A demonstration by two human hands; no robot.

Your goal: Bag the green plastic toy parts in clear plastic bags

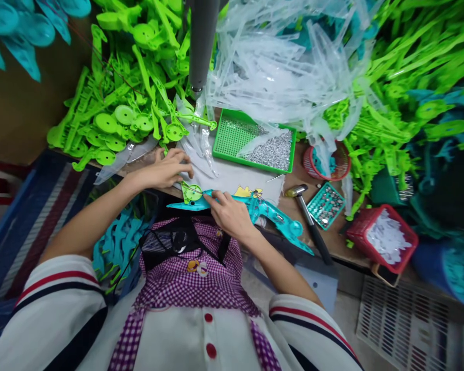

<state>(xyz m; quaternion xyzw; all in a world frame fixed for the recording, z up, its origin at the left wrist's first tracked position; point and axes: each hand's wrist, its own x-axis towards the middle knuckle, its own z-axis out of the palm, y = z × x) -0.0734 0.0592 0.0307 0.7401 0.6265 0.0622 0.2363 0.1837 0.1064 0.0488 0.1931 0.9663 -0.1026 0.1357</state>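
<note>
A long translucent blue plastic shell [278, 214], shaped like a toy body, lies across the front edge of the bench. My right hand [232, 214] is closed over its middle, fingers pressed on top. At the shell's left end sits a lime-green plastic piece [192, 192] with a round disc. My left hand [166, 169] has its fingers bent around this piece, just above the disc; the fingertips are partly hidden. Small parts show inside the shell, too small to name. White cloth [232, 178] with a yellow print lies behind it.
A green tray [232, 136] of small metal parts stands behind. Right are a hammer [311, 221], teal tray [327, 205], round red basket [342, 161] and red bin [382, 214]. Lime-green parts [119, 123] and clear plastic pieces [270, 77] pile up; a grey tool [203, 46] hangs overhead.
</note>
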